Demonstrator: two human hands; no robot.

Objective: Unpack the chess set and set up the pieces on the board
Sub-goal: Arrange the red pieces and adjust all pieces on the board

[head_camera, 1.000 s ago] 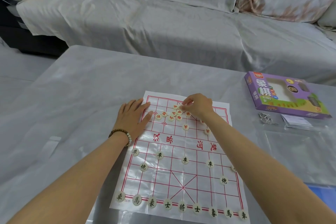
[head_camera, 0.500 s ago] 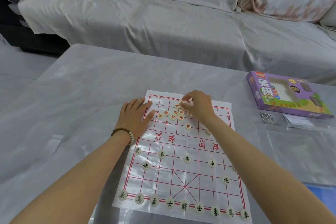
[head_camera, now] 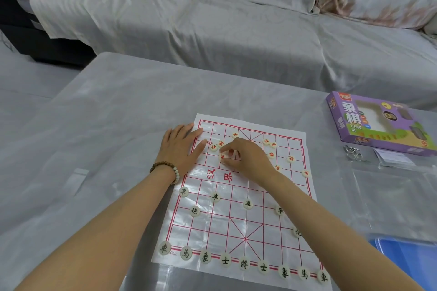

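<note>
A white plastic chess sheet with red lines (head_camera: 236, 227) lies on the grey table. Black-lettered round pieces (head_camera: 244, 264) fill its near row, with more two and three rows up. Red-lettered pieces (head_camera: 272, 155) are scattered loosely on the far half. My left hand (head_camera: 181, 149) lies flat, fingers spread, on the sheet's far left edge. My right hand (head_camera: 246, 157) is over the far half, thumb and fingers pinching a red-lettered piece (head_camera: 222, 156) that rests on the sheet. A red piece (head_camera: 234, 134) sits alone on the far row.
The purple chess box (head_camera: 378, 123) lies at the right, with a small metal ring puzzle (head_camera: 352, 152) and a folded paper (head_camera: 393, 158) in front of it. Clear plastic wrap (head_camera: 390, 196) and a blue tray (head_camera: 409, 255) lie further right. A covered sofa (head_camera: 236, 19) stands behind the table.
My right hand drew back from the far row, leaving one red piece there, and came down left onto another red piece. Red pieces it had hidden now show. The left hand stayed put.
</note>
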